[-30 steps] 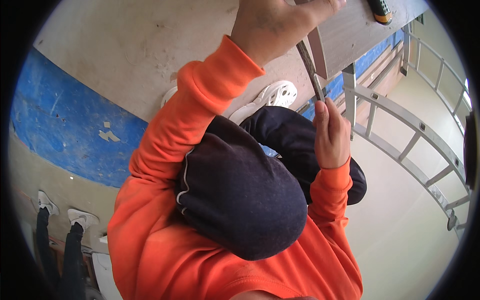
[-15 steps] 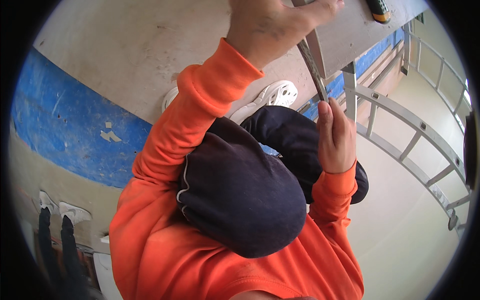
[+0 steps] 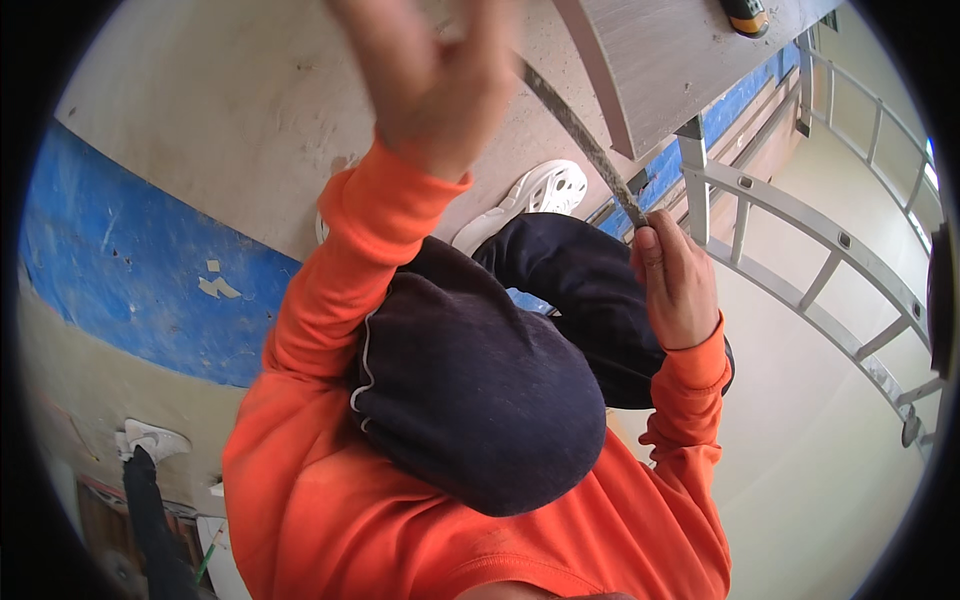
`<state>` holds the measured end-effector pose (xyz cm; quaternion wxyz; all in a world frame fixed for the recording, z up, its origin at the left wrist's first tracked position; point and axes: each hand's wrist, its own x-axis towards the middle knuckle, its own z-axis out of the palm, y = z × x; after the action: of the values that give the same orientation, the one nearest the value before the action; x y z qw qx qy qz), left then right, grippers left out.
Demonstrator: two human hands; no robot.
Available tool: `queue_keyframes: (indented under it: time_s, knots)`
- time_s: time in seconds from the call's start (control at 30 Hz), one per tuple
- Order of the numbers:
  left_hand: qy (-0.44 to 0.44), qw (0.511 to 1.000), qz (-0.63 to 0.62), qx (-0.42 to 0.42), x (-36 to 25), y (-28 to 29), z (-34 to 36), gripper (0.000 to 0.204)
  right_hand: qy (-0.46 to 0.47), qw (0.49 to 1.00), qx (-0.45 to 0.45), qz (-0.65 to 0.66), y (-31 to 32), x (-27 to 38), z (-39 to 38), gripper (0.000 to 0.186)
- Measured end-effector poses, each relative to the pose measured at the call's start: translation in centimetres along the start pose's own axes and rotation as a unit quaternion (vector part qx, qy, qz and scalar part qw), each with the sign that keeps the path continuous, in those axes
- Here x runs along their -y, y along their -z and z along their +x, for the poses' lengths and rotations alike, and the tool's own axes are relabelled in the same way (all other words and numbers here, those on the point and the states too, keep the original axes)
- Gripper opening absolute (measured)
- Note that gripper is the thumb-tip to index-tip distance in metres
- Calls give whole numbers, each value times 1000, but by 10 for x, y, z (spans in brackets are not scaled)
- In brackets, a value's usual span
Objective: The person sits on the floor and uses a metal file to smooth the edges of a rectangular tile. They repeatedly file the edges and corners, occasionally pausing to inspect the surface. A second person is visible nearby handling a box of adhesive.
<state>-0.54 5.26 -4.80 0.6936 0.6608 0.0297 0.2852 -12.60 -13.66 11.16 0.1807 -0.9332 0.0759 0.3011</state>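
A long, thin grey strip point(image 3: 580, 130) with a worn, stained surface slants across in front of me. My right hand point(image 3: 678, 280) is closed round its near end, thumb along the top. The strip's far end passes out of sight at my left hand point(image 3: 440, 95), which is raised at the upper edge and smeared by motion. Its fingertips are cut off by the frame, so whether it touches the strip is unclear. Beside the strip, a grey board point(image 3: 690, 65) stands on a metal support. On it lies a tool with a black and yellow handle point(image 3: 745, 15).
Metal ladder-like frames point(image 3: 830, 240) run along the right. My bent legs in dark trousers point(image 3: 480, 380) and a white clog point(image 3: 535, 200) are below the strip. At left is a scuffed blue band point(image 3: 150, 260). Another person's leg and white shoe point(image 3: 155, 440) show at lower left.
My left hand has moved left, away from the board's edge. The strip's far end has swung left with it, while my right hand keeps its grip and has shifted slightly down.
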Motion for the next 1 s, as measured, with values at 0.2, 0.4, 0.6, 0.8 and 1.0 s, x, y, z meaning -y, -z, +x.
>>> queue_keyframes:
  time_s: [0.2, 0.4, 0.6, 0.8, 1.0]
  knots:
    - [9, 995, -41, 91, -2, 33, -24, 26, 34, 993, 13, 113, 40, -12, -29, 18]
    - [244, 855, -202, 410, -24, 7, -50, 41, 64, 984, -94, 136, 77, -30, -24, 18]
    - [288, 788, -391, 379, -20, 2, -30, 36, 203, 968, -141, 54, 18, -47, 9, 23]
    - [446, 701, -532, 162, -18, -13, 18, 81, 282, 935, -214, 30, -27, -48, 28, 16]
    - [337, 795, -461, 205, -13, -32, 68, 66, 261, 924, -280, 5, -31, -40, 38, 17]
